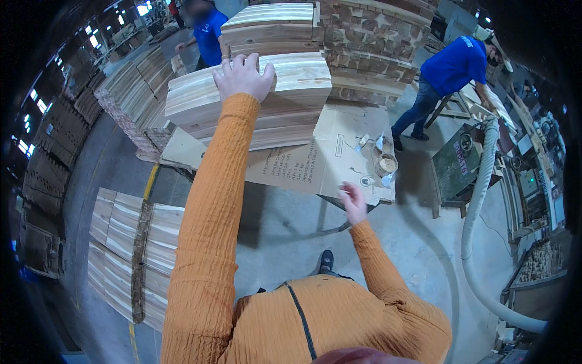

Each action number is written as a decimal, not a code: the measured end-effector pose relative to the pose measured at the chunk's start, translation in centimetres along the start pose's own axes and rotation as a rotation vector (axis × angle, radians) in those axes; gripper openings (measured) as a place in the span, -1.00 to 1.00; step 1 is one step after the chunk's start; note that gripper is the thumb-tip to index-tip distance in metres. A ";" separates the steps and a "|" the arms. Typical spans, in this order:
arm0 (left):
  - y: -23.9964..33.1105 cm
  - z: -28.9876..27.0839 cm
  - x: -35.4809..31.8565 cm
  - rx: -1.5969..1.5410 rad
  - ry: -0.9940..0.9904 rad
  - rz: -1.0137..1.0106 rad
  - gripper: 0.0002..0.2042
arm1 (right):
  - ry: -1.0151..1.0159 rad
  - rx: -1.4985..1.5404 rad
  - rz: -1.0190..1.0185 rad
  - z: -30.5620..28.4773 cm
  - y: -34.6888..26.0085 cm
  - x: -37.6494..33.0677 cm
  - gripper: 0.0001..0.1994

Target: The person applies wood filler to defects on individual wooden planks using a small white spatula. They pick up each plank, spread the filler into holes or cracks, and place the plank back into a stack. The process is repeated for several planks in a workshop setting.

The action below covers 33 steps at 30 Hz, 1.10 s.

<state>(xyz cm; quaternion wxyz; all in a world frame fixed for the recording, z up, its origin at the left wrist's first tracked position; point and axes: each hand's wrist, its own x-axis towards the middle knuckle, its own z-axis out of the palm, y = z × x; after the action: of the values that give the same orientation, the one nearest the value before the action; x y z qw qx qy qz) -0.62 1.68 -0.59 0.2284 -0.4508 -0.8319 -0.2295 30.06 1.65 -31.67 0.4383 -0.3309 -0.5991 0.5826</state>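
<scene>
A stack of long wooden boards (267,118) lies across a table covered with flattened cardboard (285,164). My left hand (244,77) rests on the top board near its far edge, fingers spread and palm down. Off the table's front edge, my right hand (353,203) hangs in the air with its fingers loosely curled. It is slightly blurred, and whether anything small sits in it is hidden. Nearest to it on the cardboard is a small round container (385,164), with a few small items around it.
More boards (273,24) are piled behind the table, beside a tall stack of wood blocks (376,42). On the floor at left lies a strapped board bundle (136,255). Two people in blue shirts work nearby, one at far right (451,67). A pale hose (476,224) curves past a green machine (464,161).
</scene>
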 end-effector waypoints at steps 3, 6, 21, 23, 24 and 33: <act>-0.8 0.2 -1.5 0.039 0.100 -0.007 -0.53 | -0.192 0.287 0.278 7.0 -6.2 0.3 -0.45; -1.0 0.2 -3.3 0.020 0.143 0.024 -0.53 | -0.346 0.542 0.380 12.5 -12.0 0.4 -0.31; -1.2 -1.0 -14.6 -0.019 0.349 0.113 -0.64 | -0.237 0.870 0.288 18.8 -17.2 -0.5 -0.67; -1.1 -1.2 -15.4 -0.009 0.336 0.126 -0.64 | -0.165 0.834 0.318 18.5 -17.2 -1.2 -0.67; -1.1 -1.2 -15.7 -0.006 0.332 0.119 -0.64 | -0.155 0.843 0.313 18.6 -17.0 -1.4 -0.67; -1.5 -1.1 -16.4 0.014 0.296 0.116 -0.63 | -0.132 0.855 0.307 19.0 -15.7 -1.7 -0.72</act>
<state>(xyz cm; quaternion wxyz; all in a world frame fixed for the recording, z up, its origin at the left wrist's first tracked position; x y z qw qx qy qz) 6.30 -10.23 -9.60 0.3643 -0.4579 -0.7632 -0.2740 15.25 -9.28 -15.17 0.4050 -0.1675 -0.2759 0.8555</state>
